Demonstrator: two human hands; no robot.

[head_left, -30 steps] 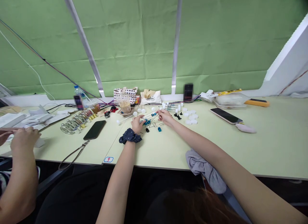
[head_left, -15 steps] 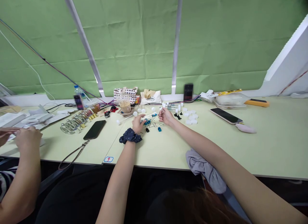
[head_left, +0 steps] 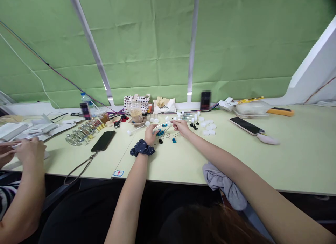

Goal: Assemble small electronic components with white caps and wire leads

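My left hand (head_left: 150,134), with a dark scrunchie (head_left: 142,148) at the wrist, is closed around the left end of a clear tube (head_left: 162,125). The tube slants up toward my right hand (head_left: 181,128), whose fingertips pinch at its right end. Whatever small part they may hold there is too small to make out. A blue piece shows along the tube; whether it is inside or behind cannot be told. Below lie blue pieces (head_left: 174,141), a black piece (head_left: 161,141) and several thin metal pins (head_left: 167,135).
Round white caps (head_left: 209,127) and black stoppers (head_left: 194,126) lie right of my hands, with capped clear tubes (head_left: 187,116) behind. A drink cup (head_left: 136,114) stands at the back. Phones (head_left: 103,141) lie on both sides. Another person's hands (head_left: 30,151) handle white pieces at left.
My right hand has moved slightly left and its fingers have closed at the tube's end. The tube has tilted, its right end higher. My left hand stays nearly in place.
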